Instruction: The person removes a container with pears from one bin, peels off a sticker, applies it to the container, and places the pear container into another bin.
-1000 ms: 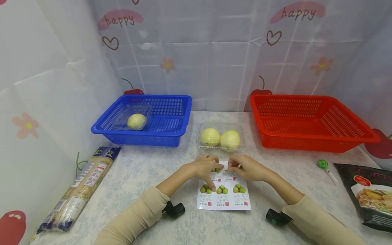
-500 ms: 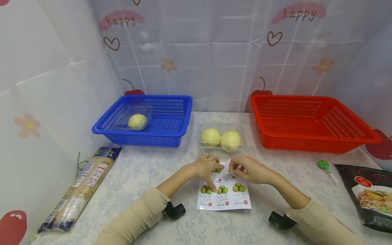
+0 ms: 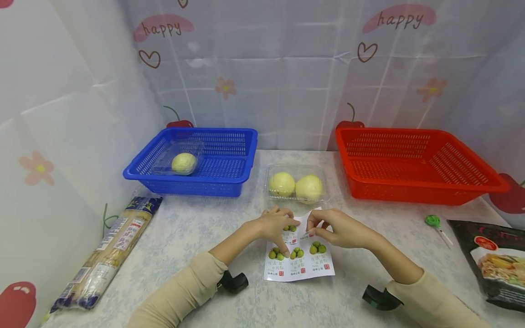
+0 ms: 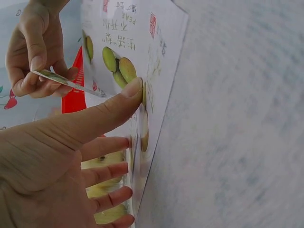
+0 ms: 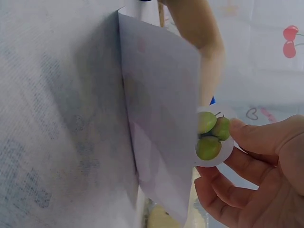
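Lifting since a moment ago, the sheet (image 3: 298, 264) curls off the counter (image 3: 311, 305) at its right; the right hand (image 3: 338, 228) pinches a sticker (image 5: 213, 137), seemingly part-peeled, while the left hand (image 3: 272, 228), fingers spread, presses the left side.

Beyond the grip (image 3: 334, 228) I see a pale, creased curtain (image 3: 279, 100) printed with cherries (image 3: 350, 125), flowers (image 3: 225, 87), hearts (image 3: 367, 52) and "happy" lettering (image 3: 399, 19). More sheeting (image 3: 61, 82) hangs to its left. Below it, I see a table (image 3: 303, 305) mottled faintly blue; soft light glints off the curtain's folds.
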`<action>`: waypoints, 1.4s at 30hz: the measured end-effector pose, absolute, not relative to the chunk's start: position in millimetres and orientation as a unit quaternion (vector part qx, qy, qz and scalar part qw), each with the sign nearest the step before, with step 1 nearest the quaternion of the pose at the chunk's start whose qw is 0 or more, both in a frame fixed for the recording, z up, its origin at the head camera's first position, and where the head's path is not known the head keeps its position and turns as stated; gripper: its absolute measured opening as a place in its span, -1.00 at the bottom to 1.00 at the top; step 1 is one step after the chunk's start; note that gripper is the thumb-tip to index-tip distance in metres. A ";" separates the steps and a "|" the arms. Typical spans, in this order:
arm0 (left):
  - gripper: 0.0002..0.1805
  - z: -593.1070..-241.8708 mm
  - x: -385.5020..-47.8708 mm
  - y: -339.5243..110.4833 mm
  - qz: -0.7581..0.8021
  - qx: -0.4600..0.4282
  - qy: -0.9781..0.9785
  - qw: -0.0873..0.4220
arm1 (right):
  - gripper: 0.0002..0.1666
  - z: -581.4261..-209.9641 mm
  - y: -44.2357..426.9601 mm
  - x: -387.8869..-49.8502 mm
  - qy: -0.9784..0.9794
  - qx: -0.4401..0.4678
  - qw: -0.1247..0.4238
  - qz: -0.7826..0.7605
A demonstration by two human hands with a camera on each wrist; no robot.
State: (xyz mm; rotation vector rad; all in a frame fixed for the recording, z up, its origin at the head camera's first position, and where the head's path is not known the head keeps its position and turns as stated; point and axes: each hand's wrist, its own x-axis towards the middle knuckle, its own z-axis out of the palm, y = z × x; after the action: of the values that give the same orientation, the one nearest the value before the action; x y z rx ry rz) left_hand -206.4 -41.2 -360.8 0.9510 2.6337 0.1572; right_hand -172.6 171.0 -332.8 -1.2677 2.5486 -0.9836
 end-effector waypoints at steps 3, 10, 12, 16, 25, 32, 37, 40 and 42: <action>-0.09 -360.0 -206.3 -41.0 0.054 0.334 0.926 0.168 | -0.91 -330.8 171.0 -171.3 0.841 -0.428 0.056 -0.326; -0.09 -360.7 -207.0 -40.1 0.049 0.337 0.926 0.165 | -0.92 -328.4 172.5 -169.7 0.831 -0.436 0.042 -0.343; -0.09 -361.3 -207.6 -39.9 0.047 0.338 0.925 0.165 | -0.93 -326.2 174.0 -169.9 0.820 -0.441 0.037 -0.362; -0.09 -361.7 -209.4 -39.7 0.049 0.336 0.926 0.165 | -0.92 -319.0 177.2 -173.9 0.799 -0.449 0.013 -0.399; -0.21 -361.1 -209.3 -42.8 0.096 0.354 0.918 0.149 | -0.96 -310.2 185.2 -207.3 0.818 -0.369 -0.010 -0.441; -0.79 -348.1 -218.1 -38.7 0.241 0.370 0.897 -0.021 | -0.86 -303.3 187.0 -243.2 0.839 -0.294 -0.002 -0.457; -0.71 -339.7 -229.4 -30.4 0.316 0.336 0.874 -0.155 | -0.84 -302.5 186.8 -268.4 0.847 -0.271 0.001 -0.458; -0.56 -335.5 -236.2 -25.3 0.314 0.329 0.873 -0.178 | -0.84 -304.6 186.0 -281.1 0.850 -0.267 0.005 -0.454; -0.50 -332.8 -240.1 -21.9 0.296 0.330 0.881 -0.164 | -0.82 -306.4 185.5 -287.7 0.851 -0.266 0.010 -0.452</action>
State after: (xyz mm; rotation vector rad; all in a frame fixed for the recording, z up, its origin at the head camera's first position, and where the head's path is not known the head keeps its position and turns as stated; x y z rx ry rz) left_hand -240.1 -21.9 -332.8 1.1629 3.1006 1.0422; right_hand -287.7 185.5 -306.4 -0.8305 2.6589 -1.4108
